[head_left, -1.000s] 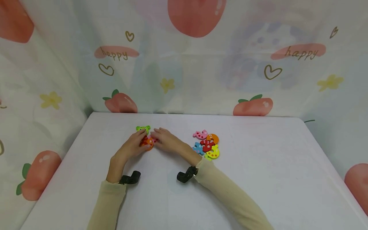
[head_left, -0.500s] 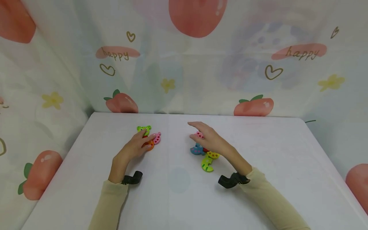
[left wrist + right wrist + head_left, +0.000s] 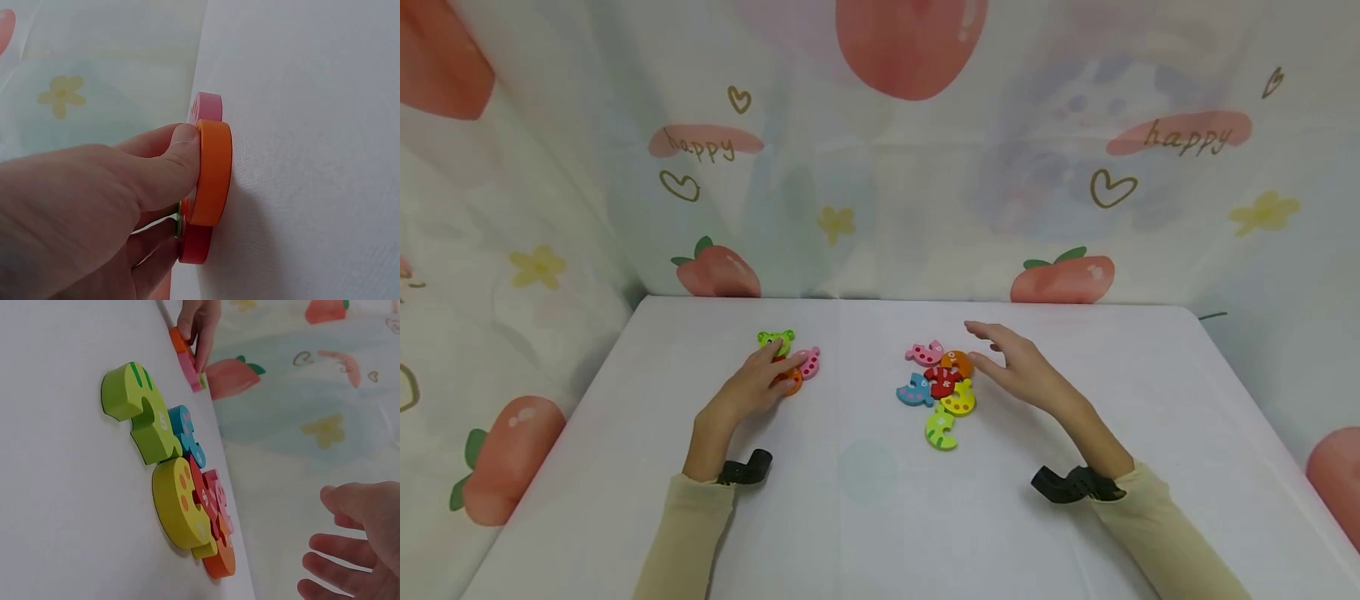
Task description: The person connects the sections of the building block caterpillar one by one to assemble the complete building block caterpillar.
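My left hand (image 3: pixel 752 382) rests on a small group of puzzle pieces at the table's left. Its thumb presses the top of an orange piece (image 3: pixel 214 172); other fingers lie over a red piece (image 3: pixel 197 244) and a green head piece with eyes (image 3: pixel 775 338). A pink spotted piece (image 3: pixel 809 362) adjoins them. Fingers partly hide this group. My right hand (image 3: pixel 1026 367), fingers spread and holding nothing, hovers right of a second group: pink (image 3: pixel 924 354), orange (image 3: pixel 956 363), red (image 3: pixel 942 382), blue (image 3: pixel 914 390), yellow (image 3: pixel 958 399) and light-green (image 3: pixel 940 428) numbered pieces.
Both groups lie on a white-covered table (image 3: pixel 850 533). A printed curtain (image 3: pixel 880 167) with fruit and "happy" lettering hangs behind and at the sides. Each wrist wears a black camera mount (image 3: pixel 1075 485).
My right hand has left the left group and moved right, past the second group. The light-green piece now shows fully at that group's near end. My left hand has stayed in place.
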The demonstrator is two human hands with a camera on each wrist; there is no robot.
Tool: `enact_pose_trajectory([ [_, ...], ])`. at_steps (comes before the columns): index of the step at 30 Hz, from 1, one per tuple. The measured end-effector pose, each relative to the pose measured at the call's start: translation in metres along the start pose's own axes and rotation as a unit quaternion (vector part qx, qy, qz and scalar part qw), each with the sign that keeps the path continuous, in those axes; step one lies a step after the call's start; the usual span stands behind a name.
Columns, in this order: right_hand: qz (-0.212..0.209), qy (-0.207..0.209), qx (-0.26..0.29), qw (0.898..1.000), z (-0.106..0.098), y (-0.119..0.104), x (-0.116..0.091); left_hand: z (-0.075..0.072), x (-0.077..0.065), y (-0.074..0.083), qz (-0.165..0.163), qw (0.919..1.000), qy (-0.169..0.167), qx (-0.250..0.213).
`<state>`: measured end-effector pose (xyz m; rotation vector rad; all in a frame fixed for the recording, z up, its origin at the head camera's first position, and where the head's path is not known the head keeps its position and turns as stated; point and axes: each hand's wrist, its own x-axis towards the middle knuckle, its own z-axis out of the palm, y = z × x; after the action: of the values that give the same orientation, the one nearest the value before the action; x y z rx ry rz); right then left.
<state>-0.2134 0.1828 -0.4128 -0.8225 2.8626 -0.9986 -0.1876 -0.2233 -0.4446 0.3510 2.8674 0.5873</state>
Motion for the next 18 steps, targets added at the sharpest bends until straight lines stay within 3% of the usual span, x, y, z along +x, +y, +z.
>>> enact_pose_trajectory([
  [18, -0.051, -0.028, 0.019, 0.998, 0.0028, 0.0083, -0.0045, 0.0007, -0.0023, 0.0022, 0.002, 1.0000, 0.002, 0.006],
])
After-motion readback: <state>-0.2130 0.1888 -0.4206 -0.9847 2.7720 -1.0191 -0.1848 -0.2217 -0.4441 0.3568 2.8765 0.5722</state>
